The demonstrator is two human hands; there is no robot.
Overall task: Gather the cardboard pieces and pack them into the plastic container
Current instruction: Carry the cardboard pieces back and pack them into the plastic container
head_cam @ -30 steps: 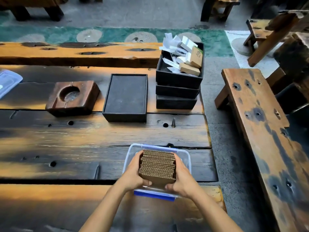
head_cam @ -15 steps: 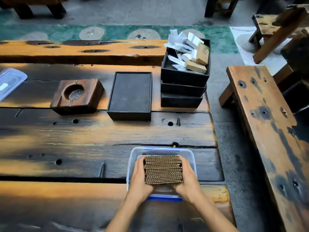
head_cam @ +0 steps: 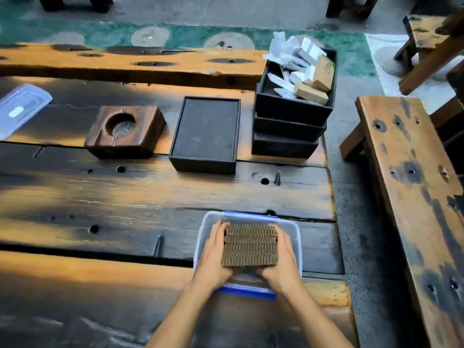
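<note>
- My left hand (head_cam: 213,257) and right hand (head_cam: 282,259) are clamped on either side of the cardboard stack (head_cam: 249,244), fingers curled round its ends, corrugated edges facing up.
- The stack sits inside the clear plastic container (head_cam: 296,237), blue clips front and back, at the near edge of the table (head_cam: 125,197).
- Further out: a shallow black tray (head_cam: 207,134), a wooden ashtray (head_cam: 125,130) left of it, and stacked black trays (head_cam: 288,129) with paper scraps on top.
- The container's lid (head_cam: 21,109) lies way off at the far left.
</note>
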